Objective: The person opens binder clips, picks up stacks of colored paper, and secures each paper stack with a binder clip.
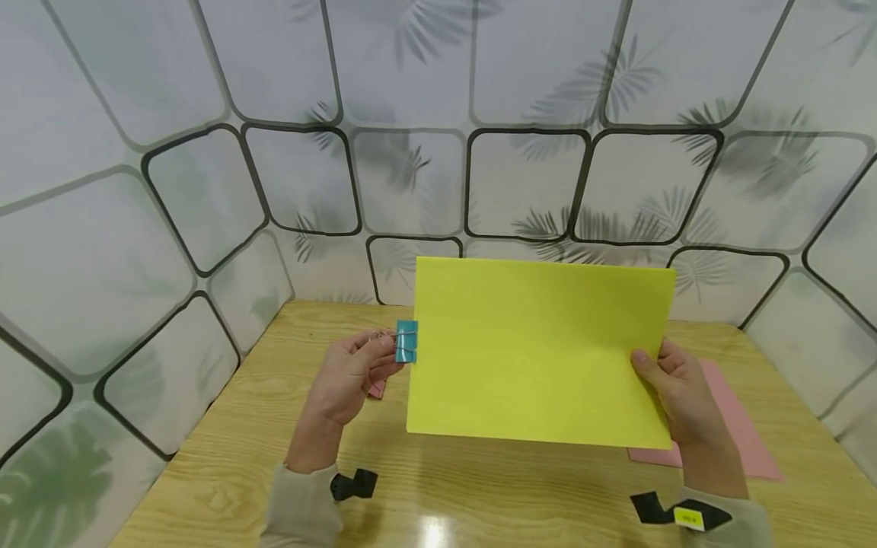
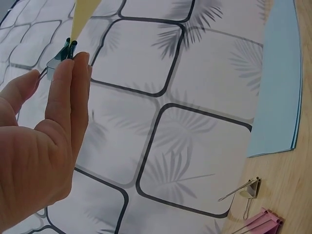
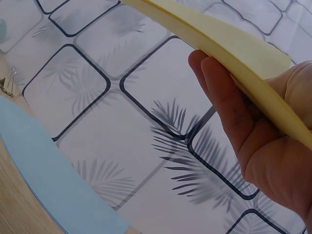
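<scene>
A stack of yellow paper is held up level above the table, its broad face toward the head camera. My left hand pinches the wire handles of a teal binder clip between thumb and fingers. That clip's jaws sit on the stack's left edge, as the left wrist view also shows with the yellow paper between them. At the opposite edge my right hand grips the paper, thumb on the near face and fingers behind. From the right wrist, the yellow stack looks slightly bowed.
Pink paper lies on the wooden table under the right forearm. Light blue paper shows in both wrist views. A pale binder clip and a pink binder clip lie nearby. A patterned curtain surrounds the table.
</scene>
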A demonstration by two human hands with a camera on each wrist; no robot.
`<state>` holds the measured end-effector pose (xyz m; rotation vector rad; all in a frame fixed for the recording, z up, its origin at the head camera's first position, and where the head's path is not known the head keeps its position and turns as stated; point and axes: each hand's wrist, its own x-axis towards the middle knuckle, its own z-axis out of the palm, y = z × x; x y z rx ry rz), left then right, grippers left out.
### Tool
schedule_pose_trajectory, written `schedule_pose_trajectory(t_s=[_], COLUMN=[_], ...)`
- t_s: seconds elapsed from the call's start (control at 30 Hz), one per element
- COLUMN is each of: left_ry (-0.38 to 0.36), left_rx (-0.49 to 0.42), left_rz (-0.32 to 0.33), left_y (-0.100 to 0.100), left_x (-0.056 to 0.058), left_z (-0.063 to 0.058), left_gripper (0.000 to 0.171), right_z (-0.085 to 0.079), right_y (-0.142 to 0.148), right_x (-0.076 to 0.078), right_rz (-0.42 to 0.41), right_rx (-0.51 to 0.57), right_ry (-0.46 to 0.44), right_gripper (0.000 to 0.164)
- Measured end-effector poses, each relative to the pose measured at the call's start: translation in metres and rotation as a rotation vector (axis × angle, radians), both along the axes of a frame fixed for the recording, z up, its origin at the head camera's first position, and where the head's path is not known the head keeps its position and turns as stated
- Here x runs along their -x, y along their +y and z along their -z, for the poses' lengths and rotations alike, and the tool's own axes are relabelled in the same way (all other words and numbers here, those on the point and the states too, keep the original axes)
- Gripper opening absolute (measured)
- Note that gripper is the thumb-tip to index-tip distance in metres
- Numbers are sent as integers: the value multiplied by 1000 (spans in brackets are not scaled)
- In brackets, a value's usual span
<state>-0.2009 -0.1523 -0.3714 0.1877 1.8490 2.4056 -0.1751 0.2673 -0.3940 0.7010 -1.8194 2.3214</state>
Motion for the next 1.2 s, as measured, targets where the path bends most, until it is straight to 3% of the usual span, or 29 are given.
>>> schedule_pose_trajectory(t_s=[0.5, 1.2], left_ry=[-34, -40], left_rx=[55, 75], left_rz=[-32, -22], left_y=[1, 2], left_x=[2, 1], left_z=[1, 3], left_gripper=[38, 39], right_z=[1, 2], right_y=[-1, -4], right_x=[1, 1], right_rz=[5, 18], right_rx=[0, 3], right_ry=[14, 5], right_gripper=[35, 32])
